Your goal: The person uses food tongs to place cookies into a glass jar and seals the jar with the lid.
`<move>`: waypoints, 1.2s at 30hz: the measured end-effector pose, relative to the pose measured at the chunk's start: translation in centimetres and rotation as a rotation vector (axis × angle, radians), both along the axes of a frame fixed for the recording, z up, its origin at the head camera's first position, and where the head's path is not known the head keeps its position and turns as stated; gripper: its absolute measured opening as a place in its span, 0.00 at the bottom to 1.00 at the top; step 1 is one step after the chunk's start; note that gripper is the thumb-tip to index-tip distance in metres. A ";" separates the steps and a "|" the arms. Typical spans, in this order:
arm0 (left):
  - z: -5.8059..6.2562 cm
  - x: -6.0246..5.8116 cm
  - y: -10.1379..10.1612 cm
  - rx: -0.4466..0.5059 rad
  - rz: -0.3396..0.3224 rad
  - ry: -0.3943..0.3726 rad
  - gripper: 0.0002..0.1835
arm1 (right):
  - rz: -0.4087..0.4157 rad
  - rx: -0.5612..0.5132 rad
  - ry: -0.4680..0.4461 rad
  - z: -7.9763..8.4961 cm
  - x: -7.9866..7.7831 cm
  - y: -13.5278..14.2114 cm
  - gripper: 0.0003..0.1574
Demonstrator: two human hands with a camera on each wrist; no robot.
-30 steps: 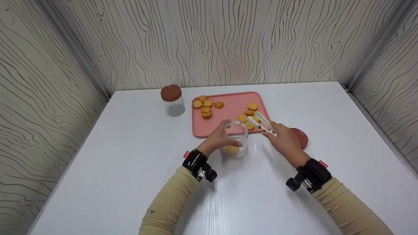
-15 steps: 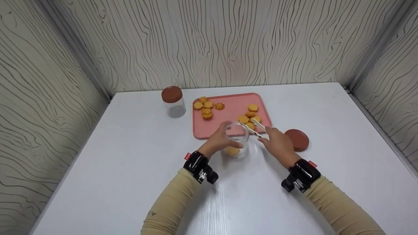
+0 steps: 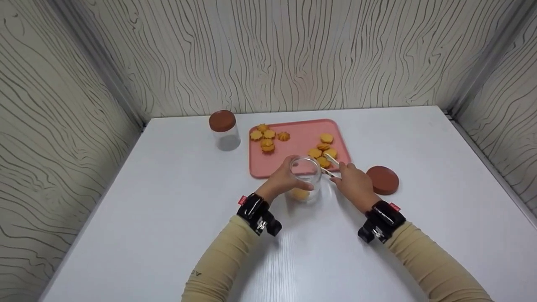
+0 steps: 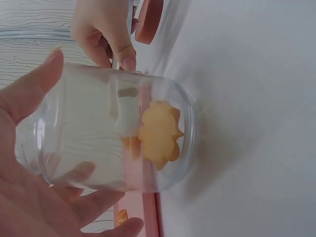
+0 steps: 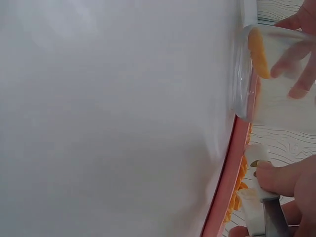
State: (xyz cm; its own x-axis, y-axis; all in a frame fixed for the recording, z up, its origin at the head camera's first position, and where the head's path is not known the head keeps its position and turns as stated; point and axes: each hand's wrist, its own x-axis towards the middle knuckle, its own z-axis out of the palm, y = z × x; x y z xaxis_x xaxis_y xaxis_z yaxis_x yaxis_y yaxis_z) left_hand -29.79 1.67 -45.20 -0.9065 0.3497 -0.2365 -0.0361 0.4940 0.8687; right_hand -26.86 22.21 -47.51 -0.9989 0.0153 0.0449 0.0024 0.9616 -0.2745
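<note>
My left hand (image 3: 283, 179) holds an uncapped clear jar (image 4: 98, 163) around its side, thumb on the near side. At the bottom of the jar lies a scalloped cookie (image 4: 160, 134). White tongs (image 5: 253, 212) are pinched in my right hand (image 3: 355, 186), just right of the jar. Their tips reach in among several round cookies (image 3: 330, 152) at the near right of the pink tray (image 3: 293, 167). Whether the tips grip a cookie is hard to see.
A second jar (image 3: 227, 138) with a brown lid stands left of the tray. Several flower-shaped cookies (image 3: 268, 143) lie on the tray's left side. A loose brown lid (image 3: 384, 180) rests on the white table right of my right hand. Patterned walls enclose the table.
My right hand has moved left and slightly down with the tongs, bringing the tips lower among the round cookies and uncovering the loose lid. The left hand keeps holding the jar in place.
</note>
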 end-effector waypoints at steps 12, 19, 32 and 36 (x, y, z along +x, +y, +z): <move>-0.2 0.0 0.4 0.024 0.005 0.032 0.53 | 0.031 0.058 0.144 -1.1 -0.2 1.1 0.14; -0.2 0.1 0.3 0.034 0.004 0.021 0.53 | 0.037 0.053 0.142 -0.7 0.3 1.4 0.17; 0.1 0.0 0.2 0.023 0.029 -0.020 0.54 | 0.038 -0.012 0.181 2.0 2.2 1.9 0.22; 0.1 0.0 0.2 0.007 0.031 -0.020 0.53 | 0.056 -0.029 0.232 2.5 2.7 1.6 0.22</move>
State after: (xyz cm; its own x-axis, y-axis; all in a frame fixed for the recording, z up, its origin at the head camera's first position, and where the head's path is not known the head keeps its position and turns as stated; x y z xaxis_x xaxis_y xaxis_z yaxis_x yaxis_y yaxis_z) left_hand -29.78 1.84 -45.11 -0.9121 0.3230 -0.2524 -0.0688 0.4864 0.8710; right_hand -24.16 23.80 -44.98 -0.9611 -0.0354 0.2738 -0.1173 0.9501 -0.2890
